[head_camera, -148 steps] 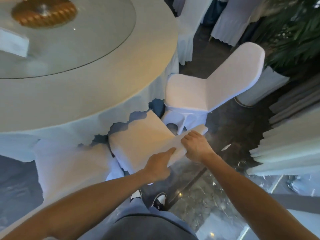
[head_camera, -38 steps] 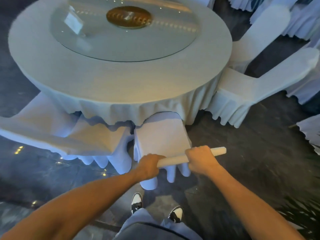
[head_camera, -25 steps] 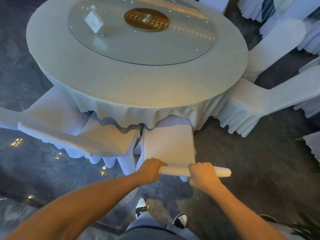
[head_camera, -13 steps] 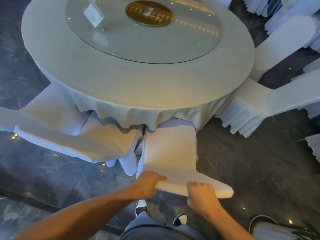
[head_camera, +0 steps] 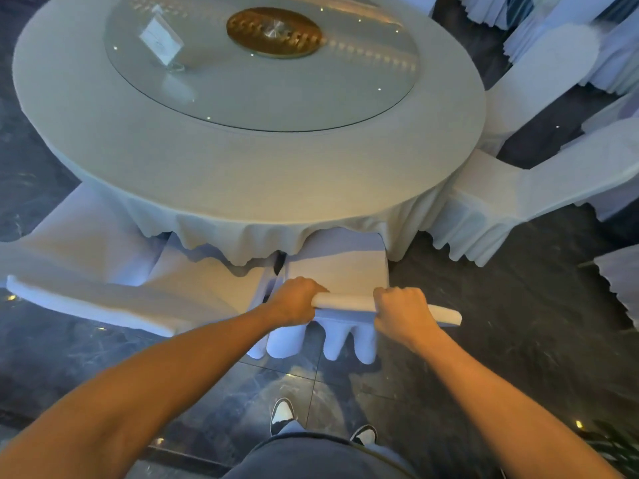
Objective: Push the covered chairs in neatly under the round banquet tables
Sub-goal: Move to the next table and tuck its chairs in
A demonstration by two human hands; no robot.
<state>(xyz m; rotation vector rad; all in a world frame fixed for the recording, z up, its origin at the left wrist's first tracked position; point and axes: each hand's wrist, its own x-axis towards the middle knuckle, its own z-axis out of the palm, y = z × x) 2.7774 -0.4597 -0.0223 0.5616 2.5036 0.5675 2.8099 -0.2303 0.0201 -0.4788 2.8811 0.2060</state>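
Both hands are clamped on the top rail of the covered chair (head_camera: 337, 271): left hand (head_camera: 294, 300) curled over the rail's near-left end, right hand (head_camera: 401, 311) curled over it further right, with a stub of rail poking out beyond. That rail runs left to right across the grip, square to the push. The seat stretches straight ahead from the grip, its front edge tucked beneath the tablecloth hem. Just beyond rises the round desk (head_camera: 214, 160). Neither hand looks closer. On the desk, a glass turntable (head_camera: 242, 88) carries a small card stand (head_camera: 160, 39) and a golden centrepiece (head_camera: 275, 32).
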